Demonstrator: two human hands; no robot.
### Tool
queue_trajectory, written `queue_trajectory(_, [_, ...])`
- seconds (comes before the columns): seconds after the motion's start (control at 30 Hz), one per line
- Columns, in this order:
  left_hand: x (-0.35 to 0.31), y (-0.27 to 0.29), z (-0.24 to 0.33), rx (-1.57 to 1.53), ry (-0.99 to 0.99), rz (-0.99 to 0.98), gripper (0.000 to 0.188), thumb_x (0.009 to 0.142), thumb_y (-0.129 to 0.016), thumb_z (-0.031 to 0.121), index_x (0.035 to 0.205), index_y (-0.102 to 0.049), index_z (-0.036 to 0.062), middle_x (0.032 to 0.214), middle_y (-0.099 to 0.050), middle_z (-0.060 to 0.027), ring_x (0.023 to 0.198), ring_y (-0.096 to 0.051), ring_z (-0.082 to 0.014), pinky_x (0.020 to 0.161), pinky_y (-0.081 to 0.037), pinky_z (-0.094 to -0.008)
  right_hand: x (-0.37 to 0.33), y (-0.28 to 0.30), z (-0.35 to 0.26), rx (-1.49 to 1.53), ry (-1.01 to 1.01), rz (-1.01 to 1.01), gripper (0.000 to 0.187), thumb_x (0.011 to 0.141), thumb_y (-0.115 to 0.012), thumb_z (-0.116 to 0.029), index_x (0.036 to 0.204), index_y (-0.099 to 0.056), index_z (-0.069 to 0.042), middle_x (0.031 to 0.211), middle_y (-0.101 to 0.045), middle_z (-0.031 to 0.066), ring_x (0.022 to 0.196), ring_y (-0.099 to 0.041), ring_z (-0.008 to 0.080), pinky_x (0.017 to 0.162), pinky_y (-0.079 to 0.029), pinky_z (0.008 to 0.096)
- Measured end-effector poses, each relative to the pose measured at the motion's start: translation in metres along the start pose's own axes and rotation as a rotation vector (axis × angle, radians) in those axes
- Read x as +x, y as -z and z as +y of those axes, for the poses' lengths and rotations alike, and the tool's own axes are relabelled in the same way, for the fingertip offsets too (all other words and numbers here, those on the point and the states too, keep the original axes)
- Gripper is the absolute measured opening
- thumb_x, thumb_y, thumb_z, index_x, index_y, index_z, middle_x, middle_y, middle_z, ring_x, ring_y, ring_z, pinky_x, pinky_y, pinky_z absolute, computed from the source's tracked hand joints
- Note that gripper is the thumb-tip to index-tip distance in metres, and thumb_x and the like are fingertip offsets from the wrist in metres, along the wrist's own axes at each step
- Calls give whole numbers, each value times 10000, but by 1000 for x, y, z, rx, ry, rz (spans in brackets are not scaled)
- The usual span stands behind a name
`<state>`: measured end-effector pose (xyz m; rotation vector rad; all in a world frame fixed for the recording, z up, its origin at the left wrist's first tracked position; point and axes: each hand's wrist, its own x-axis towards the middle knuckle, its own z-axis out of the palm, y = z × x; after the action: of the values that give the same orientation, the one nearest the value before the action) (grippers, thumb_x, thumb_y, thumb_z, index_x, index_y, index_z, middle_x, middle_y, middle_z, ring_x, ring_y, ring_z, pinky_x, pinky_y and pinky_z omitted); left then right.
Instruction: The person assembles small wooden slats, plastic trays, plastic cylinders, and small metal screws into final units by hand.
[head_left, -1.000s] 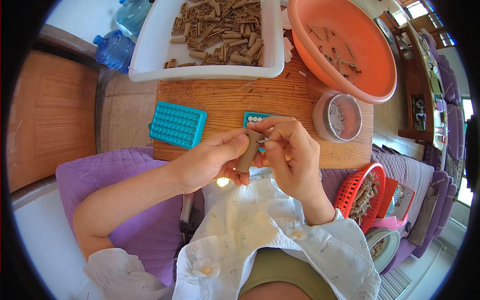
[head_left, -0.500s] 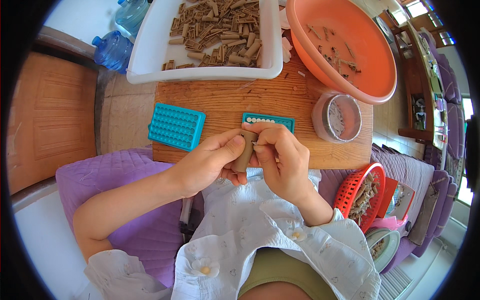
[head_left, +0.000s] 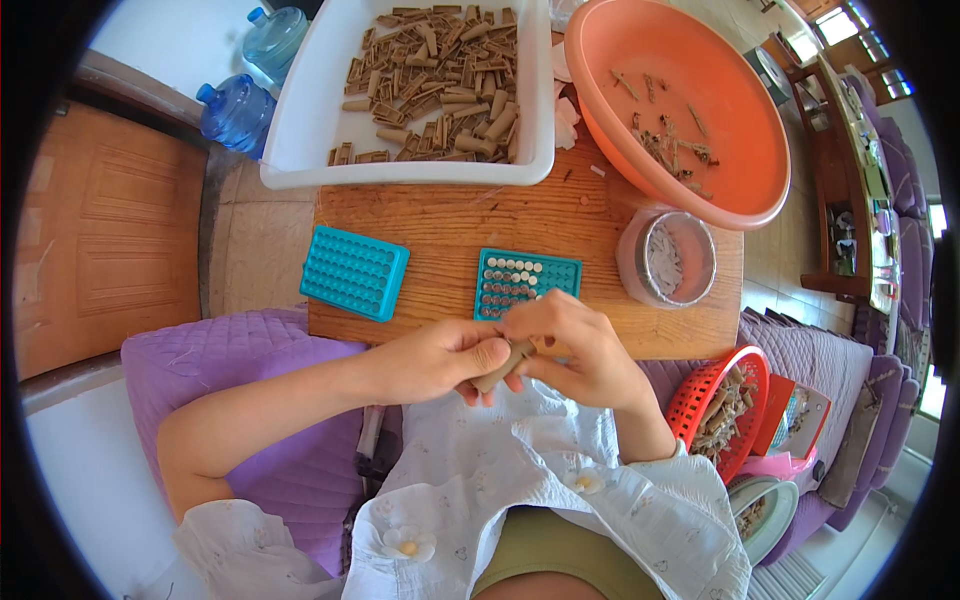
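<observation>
Nearer the person than the disc tray point(head_left: 562, 273), the left hand point(head_left: 447, 354) grips a smooth brown tube point(head_left: 497, 374); the right hand point(head_left: 575, 345) works its end, hiding the tray's corner. Beyond the tray: a white plastic tub point(head_left: 400, 173) of brown pieces, an orange basin point(head_left: 745, 120) of scraps; right, a jar point(head_left: 695, 287) of pale bits.

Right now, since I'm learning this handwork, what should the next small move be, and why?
Probably a gentle press by the right hand at the upper end of the brown tube, because the left hand holds the tube tilted and the right hand's fingers are already at that end. Whether they pinch something small is hidden, so going gently seems wise.
</observation>
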<state>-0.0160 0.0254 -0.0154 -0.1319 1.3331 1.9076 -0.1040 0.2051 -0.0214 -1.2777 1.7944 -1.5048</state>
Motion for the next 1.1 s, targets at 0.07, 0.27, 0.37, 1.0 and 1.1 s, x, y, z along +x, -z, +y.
queue_trajectory(0.07, [4, -10, -3, -50, -124, 130, 382, 887, -418, 348, 1121, -442, 47, 1020, -538, -69, 969, -504, -121, 680, -484, -251, -11, 9, -3, -55, 41, 74, 282, 626, -654, 6, 892, -576, -42, 859, -530, 101, 768, -543, 247, 644, -449, 314])
queue_trajectory(0.27, [18, 41, 62, 165, -285, 586, 188, 882, -447, 179, 1018, -489, 56, 918, -555, -36, 812, -552, -104, 596, -470, -224, -113, 93, -30, -245, -277, 742, 273, 552, -539, 106, 798, -568, -7, 840, -499, 49, 778, -511, 126, 610, -426, 221])
queue_trajectory(0.37, [45, 106, 84, 415, -332, 749, 163, 842, -453, 90, 991, -501, 43, 902, -567, -41, 750, -548, -96, 553, -450, -220, -179, 136, -41, -502, -695, 682, 300, 554, -552, 100, 839, -567, 9, 804, -515, 61, 755, -529, 126, 613, -436, 217])
queue_trajectory(1.0, [160, 235, 131, 1213, -51, 948, 320, 711, -640, 111, 994, -516, 27, 906, -590, -135, 902, -557, -269, 789, -441, -356, 17, 246, 25, -787, -416, 102, 237, 730, -570, -92, 950, -563, -6, 813, -586, 151, 720, -569, 277, 645, -444, 335])
queue_trajectory(1.1, [159, 237, 125, 1269, -59, 942, 213, 739, -565, 62, 946, -531, 21, 864, -592, -146, 863, -564, -279, 766, -444, -348, 80, 256, 75, -724, -561, -35, 182, 726, -581, -91, 879, -554, 4, 765, -578, 133, 694, -586, 230, 625, -449, 317])
